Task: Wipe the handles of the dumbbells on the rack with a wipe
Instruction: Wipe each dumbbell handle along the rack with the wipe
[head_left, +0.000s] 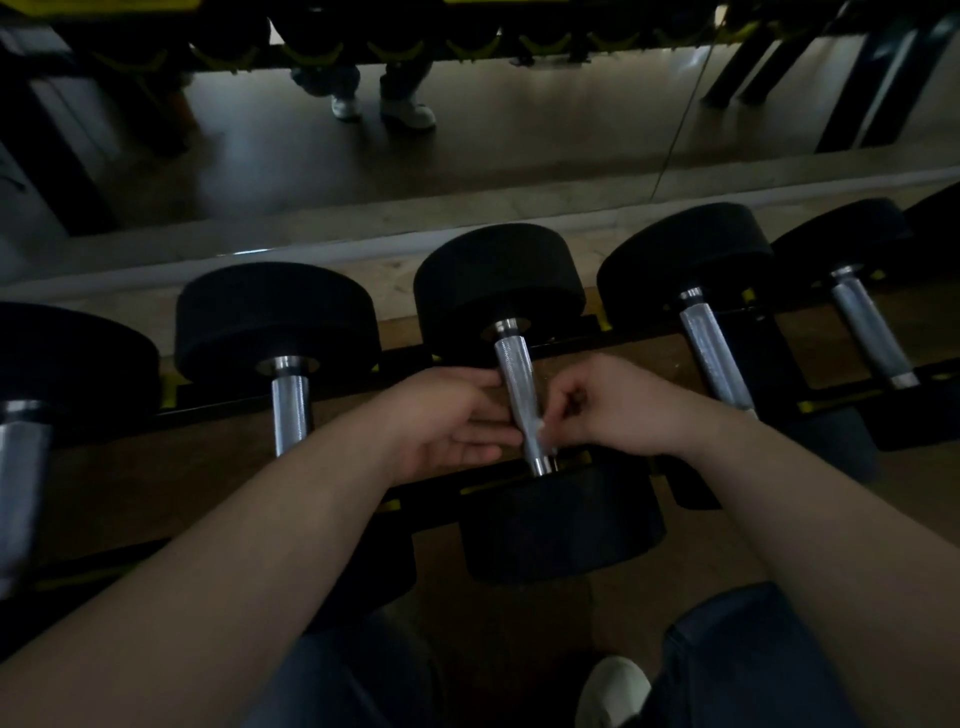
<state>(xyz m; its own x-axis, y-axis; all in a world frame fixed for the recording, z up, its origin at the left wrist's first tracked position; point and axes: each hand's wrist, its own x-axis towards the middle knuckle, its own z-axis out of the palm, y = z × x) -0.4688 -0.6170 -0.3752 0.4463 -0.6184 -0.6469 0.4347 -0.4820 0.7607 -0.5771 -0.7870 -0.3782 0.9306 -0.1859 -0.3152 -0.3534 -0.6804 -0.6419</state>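
Dim, underexposed view, soft light off the mirror (467, 171) up top, faint glints on the knurled steel handles (511, 374), black dumbbell heads (498, 280) swallowed in shadow, wide-angle bend at the edges, forearms (260, 545) slightly soft up close.

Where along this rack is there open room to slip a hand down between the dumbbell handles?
Free: the floor strip between the first handle and second handle, and the one between the fourth handle and fifth handle. Crowded: both sides of the middle handle, where the left forearm and right forearm reach in around the wipe.
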